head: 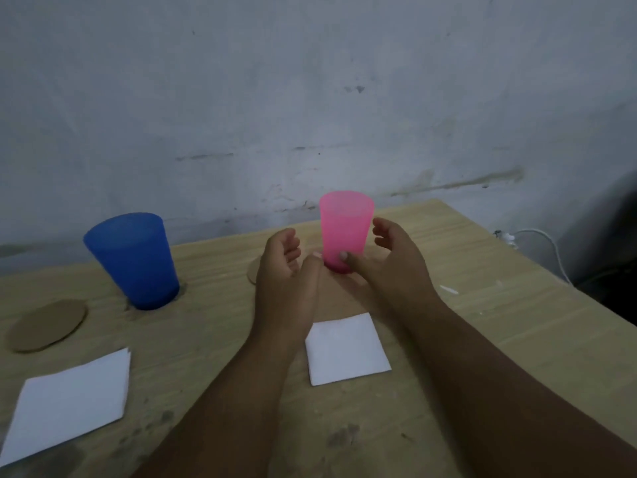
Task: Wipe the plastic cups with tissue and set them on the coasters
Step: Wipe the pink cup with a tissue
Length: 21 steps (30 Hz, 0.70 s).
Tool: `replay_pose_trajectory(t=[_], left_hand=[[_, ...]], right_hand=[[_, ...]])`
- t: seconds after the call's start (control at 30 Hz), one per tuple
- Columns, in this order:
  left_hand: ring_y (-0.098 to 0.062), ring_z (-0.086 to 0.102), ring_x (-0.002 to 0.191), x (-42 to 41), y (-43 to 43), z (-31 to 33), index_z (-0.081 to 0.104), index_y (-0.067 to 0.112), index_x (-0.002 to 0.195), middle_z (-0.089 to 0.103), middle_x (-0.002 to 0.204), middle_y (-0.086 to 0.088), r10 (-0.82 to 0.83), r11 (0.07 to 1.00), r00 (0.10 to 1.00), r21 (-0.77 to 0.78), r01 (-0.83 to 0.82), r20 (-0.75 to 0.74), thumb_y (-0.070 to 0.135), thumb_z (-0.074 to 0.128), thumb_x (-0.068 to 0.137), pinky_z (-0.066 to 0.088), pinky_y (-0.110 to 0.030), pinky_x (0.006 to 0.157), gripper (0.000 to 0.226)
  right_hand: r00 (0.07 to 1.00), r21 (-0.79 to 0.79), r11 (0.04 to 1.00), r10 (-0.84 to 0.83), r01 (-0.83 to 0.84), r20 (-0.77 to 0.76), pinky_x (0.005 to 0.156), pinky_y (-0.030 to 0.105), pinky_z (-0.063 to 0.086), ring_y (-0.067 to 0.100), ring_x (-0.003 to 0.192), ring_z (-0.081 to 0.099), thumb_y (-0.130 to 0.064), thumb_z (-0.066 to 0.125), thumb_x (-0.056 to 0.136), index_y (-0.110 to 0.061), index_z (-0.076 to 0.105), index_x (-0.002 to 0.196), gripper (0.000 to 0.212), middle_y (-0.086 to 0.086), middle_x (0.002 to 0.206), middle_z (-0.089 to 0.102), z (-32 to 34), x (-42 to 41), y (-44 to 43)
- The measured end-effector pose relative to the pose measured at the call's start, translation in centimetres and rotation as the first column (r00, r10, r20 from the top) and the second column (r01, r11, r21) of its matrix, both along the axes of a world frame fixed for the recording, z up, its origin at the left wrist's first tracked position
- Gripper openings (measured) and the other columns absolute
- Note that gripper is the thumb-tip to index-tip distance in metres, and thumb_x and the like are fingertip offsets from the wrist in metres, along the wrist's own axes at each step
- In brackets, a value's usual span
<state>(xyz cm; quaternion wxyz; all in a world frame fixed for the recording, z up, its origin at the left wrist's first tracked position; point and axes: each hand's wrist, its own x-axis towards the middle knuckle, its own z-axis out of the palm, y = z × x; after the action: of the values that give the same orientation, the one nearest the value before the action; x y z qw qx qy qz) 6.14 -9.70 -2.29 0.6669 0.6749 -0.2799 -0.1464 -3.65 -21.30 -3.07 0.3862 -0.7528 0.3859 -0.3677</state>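
Observation:
A pink plastic cup (345,225) stands upright on a brown round coaster (254,270) at the table's middle. My left hand (286,270) is just left of the cup's base, fingers loosely curled, thumb tip at the base. On the other side, my right hand (396,260) has its thumb tip on the base and its fingers spread clear of the cup's wall. A blue plastic cup (134,260) stands upright on the bare table at the left. Beside it lies a second, empty coaster (46,326). A folded white tissue (348,350) lies below my hands.
A larger white tissue stack (69,401) lies at the front left of the wooden table (482,322). A grey wall rises right behind the table. A white cable (548,246) hangs past the table's right edge, which runs diagonally.

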Motion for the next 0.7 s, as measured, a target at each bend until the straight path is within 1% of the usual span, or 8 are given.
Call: replay_pose_trajectory(t=[0.1, 0.2, 0.27, 0.33, 0.43, 0.57, 0.63, 0.7], left_hand=[[-0.002, 0.058, 0.11, 0.6, -0.3, -0.2, 0.056, 0.026, 0.133, 0.06, 0.123, 0.011, 0.017, 1.0, 0.997, -0.024, -0.019, -0.079, 0.017, 0.062, 0.093, 0.05, -0.027, 0.095, 0.041], [-0.003, 0.06, 0.109, 1.1, -0.6, -0.2, 0.059, 0.026, 0.129, 0.063, 0.12, 0.012, 0.002, 0.999, 0.995, -0.031, -0.006, -0.103, 0.017, 0.063, 0.093, 0.052, -0.03, 0.096, 0.037], [-0.004, 0.06, 0.111, 1.1, -0.5, -0.3, 0.059, 0.025, 0.13, 0.063, 0.122, 0.012, -0.022, 0.999, 0.996, -0.028, 0.02, -0.086, 0.017, 0.063, 0.093, 0.052, -0.029, 0.095, 0.038], [-0.004, 0.059, 0.114, 1.3, -0.7, -0.2, 0.058, 0.024, 0.133, 0.062, 0.125, 0.012, -0.039, 0.999, 0.997, -0.019, 0.038, -0.072, 0.017, 0.063, 0.093, 0.051, -0.029, 0.097, 0.041], [-0.004, 0.055, 0.122, 1.3, -0.8, -0.4, 0.053, 0.024, 0.139, 0.059, 0.134, 0.011, -0.104, 0.995, 0.993, -0.007, 0.104, -0.059, 0.018, 0.064, 0.094, 0.049, -0.036, 0.105, 0.046], [-0.005, 0.05, 0.131, 1.0, -1.0, -0.3, 0.047, 0.026, 0.146, 0.053, 0.145, 0.011, -0.18, 0.984, 0.983, 0.008, 0.18, -0.024, 0.02, 0.059, 0.098, 0.044, -0.042, 0.111, 0.05], [-0.005, 0.048, 0.133, 0.9, -0.9, -0.1, 0.044, 0.027, 0.149, 0.051, 0.147, 0.012, -0.201, 0.98, 0.979, 0.001, 0.201, -0.018, 0.022, 0.057, 0.099, 0.044, -0.042, 0.111, 0.052], [-0.006, 0.05, 0.132, 0.7, -0.7, 0.0, 0.046, 0.03, 0.147, 0.054, 0.144, 0.014, -0.23, 0.973, 0.973, -0.036, 0.23, -0.009, 0.028, 0.06, 0.097, 0.046, -0.043, 0.109, 0.052]], right_hand=[[0.999, -0.013, 0.999, 0.048, -0.048, -0.015, 0.096, 0.028, 0.04, 0.006, 0.122, 0.05, -0.046, 0.084, 0.067, -0.027, 0.048, 0.14, 0.084, -0.012, 0.135, 0.056, 0.0, 0.2, -0.3], [0.998, -0.012, 0.998, 0.063, -0.063, 0.008, 0.092, 0.025, 0.039, 0.004, 0.116, 0.051, -0.042, 0.083, 0.07, -0.029, 0.051, 0.137, 0.075, -0.017, 0.128, 0.058, -0.1, 0.2, -0.5], [0.997, 0.001, 0.997, 0.073, -0.073, 0.006, 0.092, 0.027, 0.04, 0.005, 0.115, 0.052, -0.043, 0.082, 0.072, -0.031, 0.052, 0.134, 0.071, -0.018, 0.126, 0.059, -0.2, 0.3, -0.5], [0.998, 0.001, 0.998, 0.064, -0.064, -0.023, 0.096, 0.034, 0.045, 0.005, 0.114, 0.054, -0.05, 0.08, 0.069, -0.036, 0.054, 0.129, 0.068, -0.022, 0.123, 0.06, -0.4, 0.7, -0.6], [0.996, -0.035, 0.998, 0.041, -0.044, -0.081, 0.098, 0.044, 0.047, 0.006, 0.11, 0.057, -0.065, 0.072, 0.061, -0.041, 0.054, 0.123, 0.069, -0.023, 0.118, 0.063, -0.7, 1.1, -0.7], [0.992, -0.115, 0.993, 0.021, -0.035, -0.122, 0.098, 0.047, 0.047, 0.009, 0.112, 0.058, -0.072, 0.062, 0.061, -0.04, 0.051, 0.125, 0.072, -0.019, 0.12, 0.062, -0.6, 1.1, -0.4], [0.996, -0.159, 0.987, 0.018, -0.031, -0.085, 0.099, 0.048, 0.046, 0.007, 0.115, 0.057, -0.071, 0.063, 0.065, -0.038, 0.052, 0.126, 0.071, -0.02, 0.12, 0.062, -0.5, 1.0, -0.1], [0.999, -0.218, 0.975, 0.022, -0.031, -0.042, 0.097, 0.047, 0.048, 0.003, 0.112, 0.058, -0.068, 0.065, 0.069, -0.037, 0.053, 0.126, 0.066, -0.021, 0.117, 0.064, -0.2, 0.8, 0.5]])
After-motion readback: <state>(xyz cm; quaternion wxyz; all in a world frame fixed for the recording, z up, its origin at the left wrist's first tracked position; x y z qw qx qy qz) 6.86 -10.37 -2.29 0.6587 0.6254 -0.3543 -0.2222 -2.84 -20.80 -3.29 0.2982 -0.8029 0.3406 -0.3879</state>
